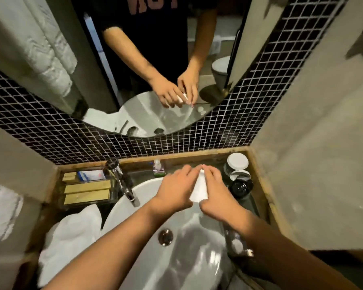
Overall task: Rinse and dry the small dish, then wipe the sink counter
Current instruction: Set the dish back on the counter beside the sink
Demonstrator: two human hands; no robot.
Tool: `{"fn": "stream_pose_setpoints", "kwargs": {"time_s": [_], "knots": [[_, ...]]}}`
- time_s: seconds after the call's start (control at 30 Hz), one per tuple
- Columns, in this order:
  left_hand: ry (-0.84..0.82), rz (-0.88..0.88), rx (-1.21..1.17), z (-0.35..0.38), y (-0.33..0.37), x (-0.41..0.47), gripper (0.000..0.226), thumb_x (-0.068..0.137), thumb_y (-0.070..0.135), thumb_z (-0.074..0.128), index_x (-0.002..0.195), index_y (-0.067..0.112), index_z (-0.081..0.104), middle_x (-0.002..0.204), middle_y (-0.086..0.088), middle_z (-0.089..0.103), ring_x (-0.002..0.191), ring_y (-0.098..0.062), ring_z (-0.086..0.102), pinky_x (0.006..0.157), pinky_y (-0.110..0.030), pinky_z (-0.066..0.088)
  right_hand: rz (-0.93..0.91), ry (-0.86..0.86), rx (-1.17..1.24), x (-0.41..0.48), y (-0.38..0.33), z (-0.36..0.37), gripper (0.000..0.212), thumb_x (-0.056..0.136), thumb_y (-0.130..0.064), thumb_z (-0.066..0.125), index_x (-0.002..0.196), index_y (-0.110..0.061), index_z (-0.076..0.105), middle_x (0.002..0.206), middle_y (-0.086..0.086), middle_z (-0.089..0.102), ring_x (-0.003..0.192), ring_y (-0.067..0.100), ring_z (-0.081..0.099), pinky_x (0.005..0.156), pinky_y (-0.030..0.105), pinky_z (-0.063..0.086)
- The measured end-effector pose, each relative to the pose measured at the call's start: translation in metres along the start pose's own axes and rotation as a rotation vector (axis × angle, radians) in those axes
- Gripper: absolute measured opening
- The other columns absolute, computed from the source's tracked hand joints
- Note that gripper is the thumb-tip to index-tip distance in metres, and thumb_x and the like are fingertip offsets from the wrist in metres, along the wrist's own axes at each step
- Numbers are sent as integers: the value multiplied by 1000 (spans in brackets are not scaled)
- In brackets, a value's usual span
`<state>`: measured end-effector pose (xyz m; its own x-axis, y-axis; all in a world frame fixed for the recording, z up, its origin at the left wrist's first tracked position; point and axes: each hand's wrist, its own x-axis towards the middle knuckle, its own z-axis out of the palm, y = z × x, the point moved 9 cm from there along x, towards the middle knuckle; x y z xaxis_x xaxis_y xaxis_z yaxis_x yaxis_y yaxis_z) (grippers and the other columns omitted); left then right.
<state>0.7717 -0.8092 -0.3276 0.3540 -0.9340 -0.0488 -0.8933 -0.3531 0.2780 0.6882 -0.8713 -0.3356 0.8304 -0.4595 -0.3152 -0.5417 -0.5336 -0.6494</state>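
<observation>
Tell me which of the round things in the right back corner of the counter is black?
The black round container, nearest the person of the three. Behind it sit a white lid and a white-topped dish, both pale.

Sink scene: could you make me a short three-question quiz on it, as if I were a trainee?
1. True or false: both hands hold the white cloth.
2. Where is the tap relative to the basin? A) its left rim B) its right rim C) in front of it
3. Fill in: the white towel lies on the counter to the ____ of the basin.

Key:
1. True: the left hand and right hand both grip it above the basin.
2. A.
3. Left.
</observation>
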Motion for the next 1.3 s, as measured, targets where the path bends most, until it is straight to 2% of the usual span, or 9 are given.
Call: {"fn": "stream_pose_setpoints", "kwargs": {"time_s": [0.1, 0.2, 0.37, 0.53, 0.63, 0.8, 0.97, 1.13, 1.3], "knots": [[-26, -21, -30, 11, 4, 39, 105, 62, 49, 77, 150, 24, 25, 135, -1, 48, 117, -25, 57, 81, -43, 54, 33, -51, -53, 28, 28, -13, 122, 70, -7, 75, 157, -10, -11, 156, -6, 1, 122, 26, 52, 103, 37, 48], [-67, -77, -73, 33, 1, 71, 95, 63, 54, 76, 141, 25, 31, 129, 1, 51, 113, -25, 60, 81, -43, 52, -92, 41, -209, 52, 41, -22, 106, 74, -17, 76, 155, 1, 9, 152, 15, 22, 130, 29, 42, 108, 41, 45], [-176, -145, -73, 78, -16, 109, 82, 64, 44, 82, 130, 22, 38, 121, -2, 53, 109, -28, 59, 83, -45, 54, -67, 84, -441, 98, 71, -8, 90, 74, -50, 68, 148, -14, 31, 139, 7, 40, 121, 28, 42, 101, 41, 46], [-265, -199, -82, 122, -31, 132, 57, 82, 28, 70, 132, 11, 47, 127, -12, 56, 117, -32, 54, 97, -45, 48, 32, -96, -522, 141, 107, 23, 84, 75, -41, 74, 146, -18, 34, 141, 10, 41, 123, 31, 43, 105, 40, 45], [-299, -239, -56, 143, -34, 145, 41, 83, 27, 67, 120, 12, 58, 125, -11, 55, 109, -33, 60, 93, -42, 51, 116, -184, -465, 158, 125, 34, 66, 74, -30, 74, 134, -22, 49, 133, 9, 49, 120, 33, 51, 101, 41, 48], [-378, -287, -19, 164, -45, 159, 39, 81, 31, 69, 117, 17, 60, 128, -8, 53, 98, -31, 65, 80, -40, 57, 150, -194, -470, 171, 139, 38, 33, 74, -23, 68, 107, -25, 69, 110, 5, 69, 99, 30, 66, 82, 36, 57], [-285, -252, 60, 168, -47, 163, 49, 86, 31, 61, 131, 16, 48, 136, -10, 45, 124, -31, 44, 95, -41, 41, 119, -234, -529, 175, 148, 46, 49, 81, -22, 71, 127, -26, 56, 133, 8, 53, 113, 31, 58, 89, 40, 54], [-354, -301, 65, 180, -53, 160, 75, 73, 40, 78, 135, 17, 43, 137, -9, 43, 127, -31, 41, 97, -43, 40, 123, -285, -576, 178, 152, 53, 75, 86, -30, 72, 150, -23, 33, 154, 12, 26, 133, 35, 40, 105, 44, 46], [-350, -358, 17, 189, -54, 157, 76, 73, 41, 78, 138, 22, 42, 138, -8, 43, 126, -31, 43, 96, -43, 41, 144, -235, -559, 177, 150, 53, 58, 89, -19, 68, 141, -20, 44, 148, 11, 36, 126, 33, 48, 96, 40, 52]]}}
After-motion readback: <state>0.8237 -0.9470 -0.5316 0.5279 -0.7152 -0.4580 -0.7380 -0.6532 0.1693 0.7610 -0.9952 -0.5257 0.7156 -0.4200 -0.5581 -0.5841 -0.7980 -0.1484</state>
